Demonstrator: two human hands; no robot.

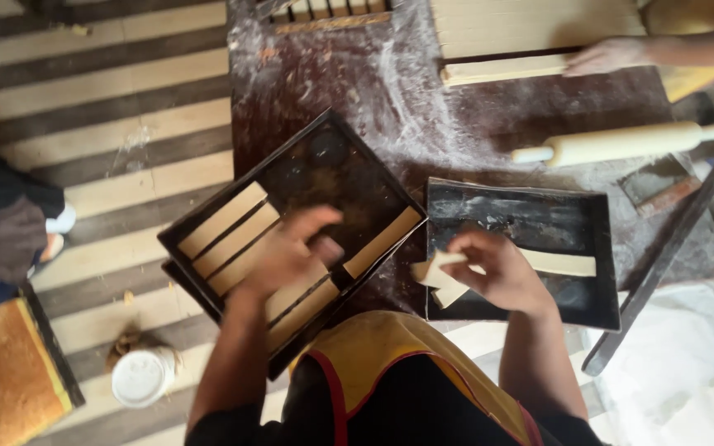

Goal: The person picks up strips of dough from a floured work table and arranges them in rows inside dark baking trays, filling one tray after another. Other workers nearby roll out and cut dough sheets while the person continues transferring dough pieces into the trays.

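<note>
Left hand (291, 252) over the tilted black tray (332, 165), fingers loosely curled on a dough strip (295, 289) among parallel strips. Right hand (502, 272), fingers pinched around a pale strip end (440, 277), above the second black tray (539, 219). Floured worktop (390, 91); rolling pin (617, 143) behind; another person's hand (609, 56) on dough slab (502, 70).

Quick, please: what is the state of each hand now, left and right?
Left hand: fingers curled, over the dough strips in the left tray; a grip cannot be told.
Right hand: closed on a dough strip over the right tray.
</note>
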